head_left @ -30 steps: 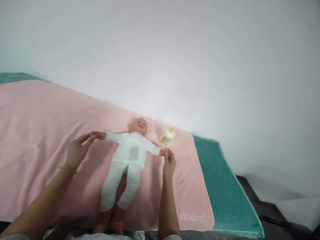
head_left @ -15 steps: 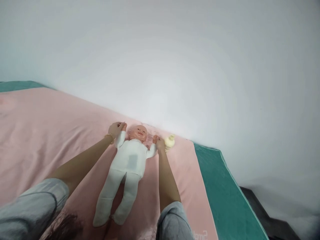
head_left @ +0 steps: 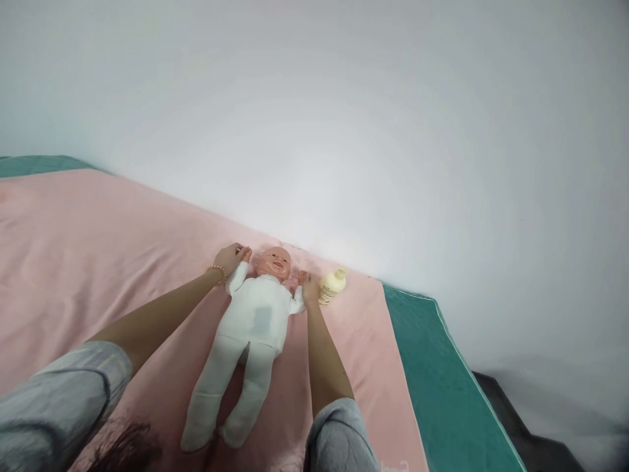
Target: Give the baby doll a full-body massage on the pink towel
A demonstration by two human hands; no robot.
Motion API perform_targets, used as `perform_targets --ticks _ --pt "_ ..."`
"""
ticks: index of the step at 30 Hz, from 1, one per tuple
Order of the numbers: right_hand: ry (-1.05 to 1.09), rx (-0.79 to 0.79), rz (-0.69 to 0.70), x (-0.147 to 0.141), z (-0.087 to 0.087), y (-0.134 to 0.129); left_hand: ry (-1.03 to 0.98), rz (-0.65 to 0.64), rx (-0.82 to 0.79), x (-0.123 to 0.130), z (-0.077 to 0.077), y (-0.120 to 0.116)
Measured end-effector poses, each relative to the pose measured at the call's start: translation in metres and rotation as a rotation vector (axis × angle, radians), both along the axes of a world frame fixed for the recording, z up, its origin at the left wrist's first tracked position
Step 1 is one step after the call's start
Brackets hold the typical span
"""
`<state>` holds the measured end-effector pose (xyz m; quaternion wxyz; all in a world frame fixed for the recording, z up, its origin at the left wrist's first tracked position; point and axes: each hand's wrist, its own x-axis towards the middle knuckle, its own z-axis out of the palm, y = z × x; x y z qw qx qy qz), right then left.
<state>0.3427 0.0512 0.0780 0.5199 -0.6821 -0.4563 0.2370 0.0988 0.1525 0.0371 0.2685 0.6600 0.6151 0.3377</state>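
Note:
A baby doll (head_left: 255, 308) in a white top and white leggings lies on its back, its head toward the wall and its arms raised at the sides. My left hand (head_left: 230, 257) is closed around the doll's hand on the left. On the other side my right hand (head_left: 310, 288) grips the doll's other hand or wrist; my fingers partly hide it. Just right of that hand lies a pale yellow bottle (head_left: 333, 286) with dark print, apart from my grip.
A pink sheet (head_left: 122, 242) with soft wrinkles spreads beneath the doll. Along the right runs a green mattress edge (head_left: 437, 367), with a dark object (head_left: 521, 419) beyond it. A white wall (head_left: 314, 131) rises right behind the bed.
My right hand has shifted slightly left and down with the doll's hand, uncovering more of the bottle. My left hand has barely moved, a little to the right.

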Motion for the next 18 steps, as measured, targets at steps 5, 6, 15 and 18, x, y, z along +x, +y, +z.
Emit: perform_targets --ticks 5,6,15,18 --pt "-0.016 0.079 0.034 0.007 0.0 -0.021 -0.071 0.019 0.137 -0.017 0.027 -0.031" --pt "-0.022 0.097 0.039 0.008 0.0 -0.029 -0.077 0.022 0.164 -0.022 0.031 -0.041" --pt "-0.008 0.084 -0.029 -0.006 -0.027 -0.161 -0.045 0.214 0.104 -0.076 0.002 -0.167" --pt "0.089 -0.018 -0.101 -0.021 -0.048 -0.2 -0.081 0.247 -0.027 -0.085 -0.023 -0.211"
